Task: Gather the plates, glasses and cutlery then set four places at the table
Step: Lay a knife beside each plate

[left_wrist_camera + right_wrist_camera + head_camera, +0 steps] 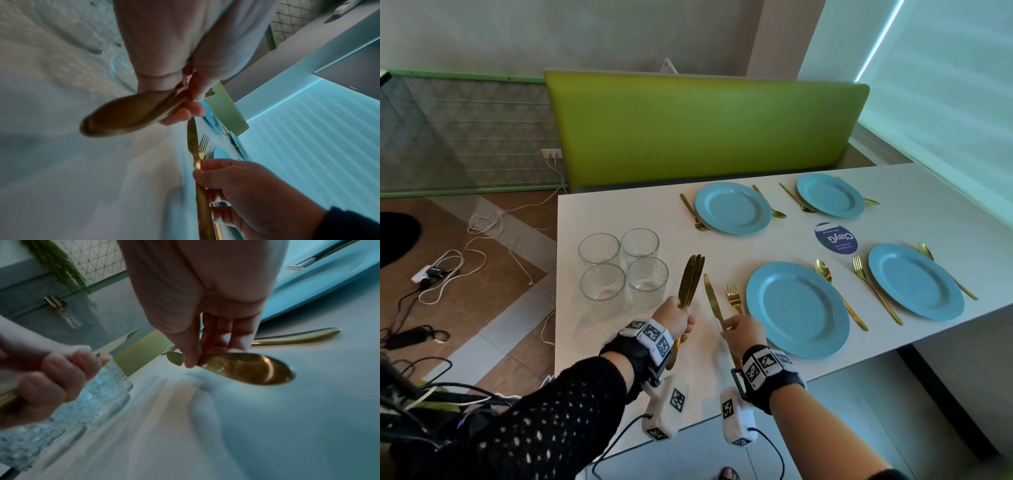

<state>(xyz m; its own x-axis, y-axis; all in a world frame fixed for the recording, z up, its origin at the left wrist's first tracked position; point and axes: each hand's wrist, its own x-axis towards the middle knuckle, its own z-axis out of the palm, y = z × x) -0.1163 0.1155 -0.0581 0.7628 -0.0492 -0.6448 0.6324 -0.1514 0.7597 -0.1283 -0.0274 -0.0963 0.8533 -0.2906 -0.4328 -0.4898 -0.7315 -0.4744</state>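
knives (691, 281): gold metal, polished, glossy
plates (797, 308): blue, smooth, satin sheen
glasses (602, 286): clear glass, textured walls
bench (619, 212): white, matt, smooth

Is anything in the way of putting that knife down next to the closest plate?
Nothing visible blocks it. The right hand holds the knife just left of the fork beside the nearest plate; bare table lies underneath.
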